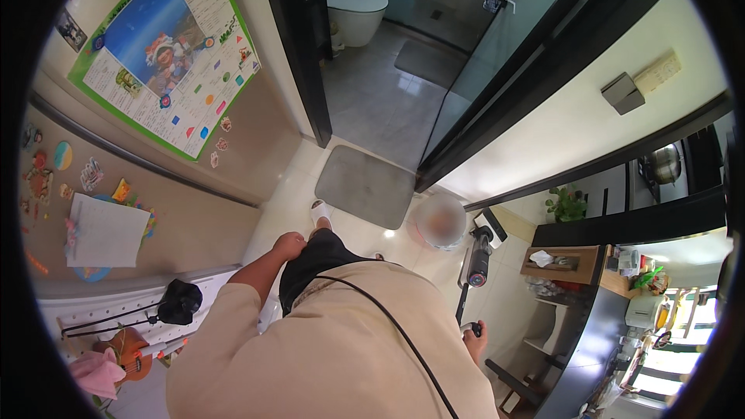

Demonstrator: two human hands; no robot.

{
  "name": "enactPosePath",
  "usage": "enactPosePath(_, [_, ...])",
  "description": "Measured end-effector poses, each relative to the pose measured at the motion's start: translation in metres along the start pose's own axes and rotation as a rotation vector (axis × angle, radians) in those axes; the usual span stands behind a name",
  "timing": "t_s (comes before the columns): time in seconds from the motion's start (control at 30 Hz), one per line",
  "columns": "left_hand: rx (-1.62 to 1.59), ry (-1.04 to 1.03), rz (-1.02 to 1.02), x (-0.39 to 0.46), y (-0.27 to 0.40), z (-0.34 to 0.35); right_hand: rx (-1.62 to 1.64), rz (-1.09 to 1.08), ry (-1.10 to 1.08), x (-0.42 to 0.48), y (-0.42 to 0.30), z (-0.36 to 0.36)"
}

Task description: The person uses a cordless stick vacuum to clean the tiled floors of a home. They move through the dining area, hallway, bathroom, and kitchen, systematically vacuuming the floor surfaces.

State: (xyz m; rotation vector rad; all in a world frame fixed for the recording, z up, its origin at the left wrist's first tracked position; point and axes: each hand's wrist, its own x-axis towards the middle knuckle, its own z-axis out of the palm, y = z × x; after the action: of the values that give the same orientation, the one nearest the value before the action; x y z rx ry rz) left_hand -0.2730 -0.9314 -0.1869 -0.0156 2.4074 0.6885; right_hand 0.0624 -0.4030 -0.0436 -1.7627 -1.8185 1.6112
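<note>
My right hand (477,344) is closed around the grip of a cordless upright floor cleaner (481,257). Its dark body slants away from me, and its wide white-and-black head (492,227) rests on the pale tiles (500,297). My left hand (289,246) hangs beside my dark shorts with curled fingers; nothing shows in it. A grey floor mat (366,186) lies ahead of my white slipper (320,213). Left of the cleaner's head stands a round bin-like container (440,223), its inside blurred.
On the left is a fridge (244,139) bearing magnets and a green-edged poster (169,58). A black door frame (297,41) opens onto a bathroom with a toilet (356,6) and glass panel (465,99). Right are a cardboard box (582,265) and dark cabinet (588,349).
</note>
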Motion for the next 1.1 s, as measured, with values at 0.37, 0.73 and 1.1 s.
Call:
enactPosePath(0.37, [-0.014, -0.079, 0.035, 0.005, -0.005, -0.023, -0.035, 0.103, 0.024, 0.019, -0.012, 0.005])
enactPosePath(0.73, [0.630, -0.411, 0.466, 0.032, -0.092, -0.062, -0.077, 0.138, 0.076, -0.003, -0.049, 0.054])
enactPosePath(1.1, [1.153, -0.560, 0.714, 0.072, 0.036, -0.076, 0.034, 0.104, 0.025, 0.016, -0.057, 0.030])
